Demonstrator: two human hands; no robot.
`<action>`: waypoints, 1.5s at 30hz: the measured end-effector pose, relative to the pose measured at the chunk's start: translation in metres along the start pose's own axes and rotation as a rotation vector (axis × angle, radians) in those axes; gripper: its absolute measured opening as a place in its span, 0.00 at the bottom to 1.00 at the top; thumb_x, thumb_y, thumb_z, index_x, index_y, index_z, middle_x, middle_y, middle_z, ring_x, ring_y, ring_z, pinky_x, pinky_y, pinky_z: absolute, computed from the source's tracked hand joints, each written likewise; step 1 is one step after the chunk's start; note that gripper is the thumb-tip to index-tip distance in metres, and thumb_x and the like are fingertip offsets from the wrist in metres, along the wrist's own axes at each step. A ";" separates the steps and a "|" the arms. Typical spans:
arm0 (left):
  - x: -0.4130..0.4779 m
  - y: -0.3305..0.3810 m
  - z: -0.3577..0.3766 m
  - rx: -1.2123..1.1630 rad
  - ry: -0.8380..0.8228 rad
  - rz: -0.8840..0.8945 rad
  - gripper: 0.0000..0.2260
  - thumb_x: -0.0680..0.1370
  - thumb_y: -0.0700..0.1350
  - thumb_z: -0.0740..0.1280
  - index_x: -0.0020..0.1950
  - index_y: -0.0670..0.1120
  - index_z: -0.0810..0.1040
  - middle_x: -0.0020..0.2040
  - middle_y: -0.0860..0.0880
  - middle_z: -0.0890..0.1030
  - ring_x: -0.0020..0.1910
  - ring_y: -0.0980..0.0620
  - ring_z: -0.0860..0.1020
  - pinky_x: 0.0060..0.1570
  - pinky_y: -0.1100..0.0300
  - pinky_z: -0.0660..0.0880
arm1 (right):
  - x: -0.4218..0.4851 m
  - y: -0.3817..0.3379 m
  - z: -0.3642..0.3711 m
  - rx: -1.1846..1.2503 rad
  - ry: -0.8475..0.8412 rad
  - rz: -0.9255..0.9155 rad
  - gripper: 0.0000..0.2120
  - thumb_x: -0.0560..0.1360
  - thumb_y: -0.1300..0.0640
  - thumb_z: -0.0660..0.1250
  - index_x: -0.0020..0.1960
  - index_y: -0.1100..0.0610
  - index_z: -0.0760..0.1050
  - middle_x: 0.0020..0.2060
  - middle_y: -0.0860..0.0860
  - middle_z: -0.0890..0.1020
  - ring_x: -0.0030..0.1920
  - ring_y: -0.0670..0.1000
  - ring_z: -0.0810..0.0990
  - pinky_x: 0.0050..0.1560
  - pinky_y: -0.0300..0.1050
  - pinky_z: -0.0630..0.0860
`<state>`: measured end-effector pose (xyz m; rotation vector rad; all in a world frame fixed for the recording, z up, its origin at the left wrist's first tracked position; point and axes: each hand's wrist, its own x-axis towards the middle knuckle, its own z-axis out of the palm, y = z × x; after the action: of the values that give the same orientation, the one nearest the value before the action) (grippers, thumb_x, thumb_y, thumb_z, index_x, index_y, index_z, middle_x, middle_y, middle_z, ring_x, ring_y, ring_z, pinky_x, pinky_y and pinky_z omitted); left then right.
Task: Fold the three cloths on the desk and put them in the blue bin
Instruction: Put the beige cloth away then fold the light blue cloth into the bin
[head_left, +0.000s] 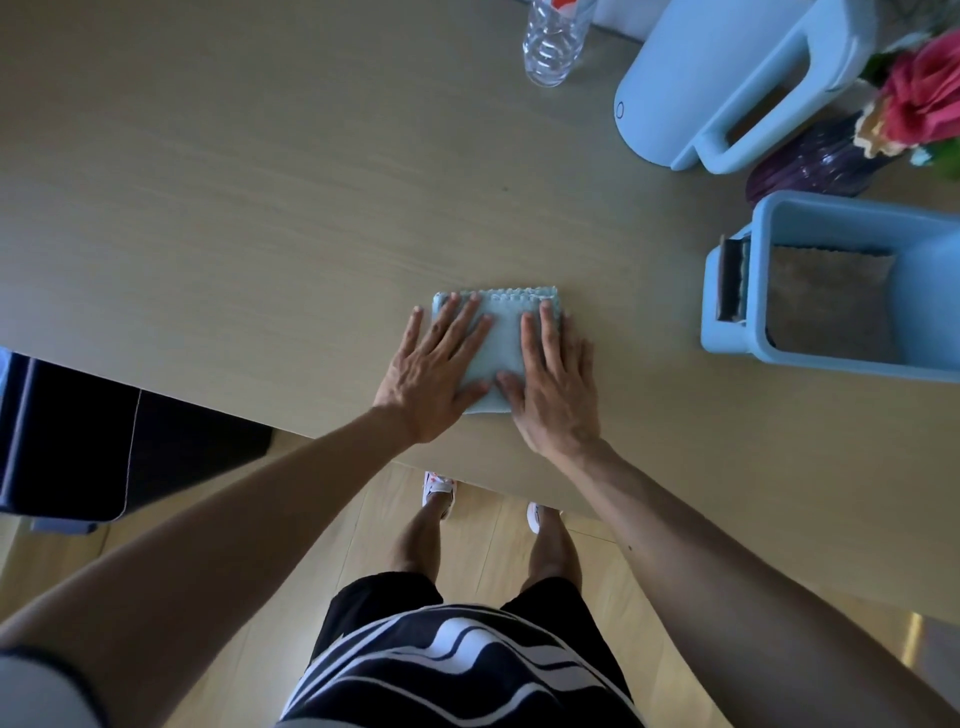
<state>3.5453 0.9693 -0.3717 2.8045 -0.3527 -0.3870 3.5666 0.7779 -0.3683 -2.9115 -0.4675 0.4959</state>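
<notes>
From the head view, you've got both palms down on the light blue cloth (496, 348), which lies folded into a small square on the desk (260, 208), near its front edge. Your left hand (434, 371) lies flat over the cloth's left half, fingers spread wide and straight, gripping nothing. Your right hand (553, 384) covers the right side, fingers extended and closer together, also just pressing, not pinching. This looks like the smoothing stage of the fold, the creases being flattened before pickup.

Over to the right sits the blue bin (852, 364), well apart from the cloth, and there's a brownish cloth (826, 301) already lying in its bottom. No other loose cloth shows on the desk, so this may well be the last one, though I can't tell how many are stacked in there.

Next, you'll need to get fingers under an edge, lift the square without letting it fall open, and carry it rightward over the bin's near wall.

Behind the bin stand a purple vase (810, 161) with flowers, a pale blue jug (727, 88) and a clear bottle (553, 47). They sit beyond the direct path, which looks open.
</notes>
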 end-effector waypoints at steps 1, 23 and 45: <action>-0.001 -0.001 0.002 -0.001 0.000 -0.020 0.34 0.81 0.64 0.53 0.82 0.48 0.51 0.83 0.45 0.49 0.82 0.44 0.46 0.77 0.36 0.49 | 0.001 0.002 0.002 -0.008 -0.014 0.005 0.37 0.82 0.36 0.49 0.83 0.56 0.43 0.82 0.53 0.41 0.82 0.59 0.44 0.80 0.62 0.49; 0.022 0.031 -0.061 -1.164 -0.032 -0.922 0.09 0.69 0.43 0.73 0.47 0.43 0.83 0.43 0.45 0.82 0.45 0.45 0.80 0.46 0.54 0.78 | 0.010 0.006 -0.070 1.015 -0.270 0.682 0.15 0.66 0.62 0.77 0.51 0.63 0.82 0.49 0.60 0.86 0.48 0.60 0.85 0.43 0.49 0.81; 0.078 0.232 -0.198 -1.308 -0.106 -0.076 0.17 0.70 0.41 0.78 0.56 0.43 0.80 0.48 0.50 0.86 0.46 0.53 0.84 0.43 0.58 0.81 | -0.088 0.180 -0.282 1.342 0.092 0.205 0.26 0.62 0.54 0.79 0.59 0.50 0.80 0.53 0.51 0.85 0.52 0.48 0.83 0.51 0.45 0.79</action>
<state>3.6312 0.7813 -0.1340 1.5195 0.0270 -0.5215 3.6348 0.5534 -0.1143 -1.6560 0.1739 0.4335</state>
